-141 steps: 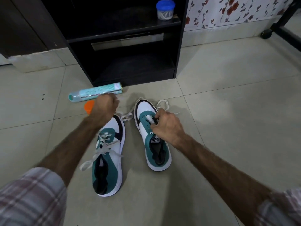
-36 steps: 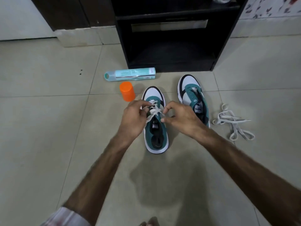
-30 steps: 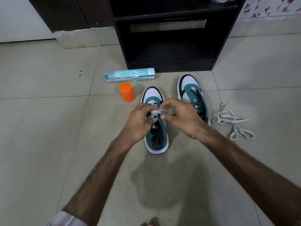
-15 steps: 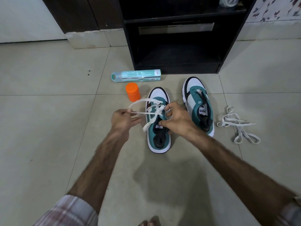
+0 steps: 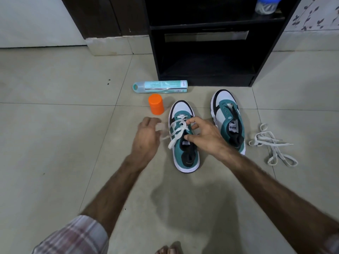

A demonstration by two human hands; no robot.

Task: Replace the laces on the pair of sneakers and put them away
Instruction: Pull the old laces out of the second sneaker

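Two teal, white and black sneakers stand side by side on the tiled floor. The left sneaker (image 5: 185,156) still carries a loosened white lace (image 5: 177,128) in its front eyelets, with one end hanging over its left side. The right sneaker (image 5: 228,114) has bare eyelets. A removed white lace (image 5: 271,145) lies in loops to its right. My left hand (image 5: 146,138) is just left of the laced sneaker, its fingers blurred, and a lace strand runs into them. My right hand (image 5: 204,137) hovers over that sneaker's tongue, thumb and forefinger apart, holding nothing.
An orange cap (image 5: 156,104) stands beside the left sneaker's toe. A teal spray can (image 5: 160,86) lies behind it. A black shelf unit (image 5: 205,52) with an open lower compartment stands right behind the shoes. A blue-lidded jar (image 5: 266,5) sits on its upper shelf.
My left hand pulled a lace strand out to the left, then came back toward the shoe, so the lace now hangs slack. My right hand let go and opened above the tongue.
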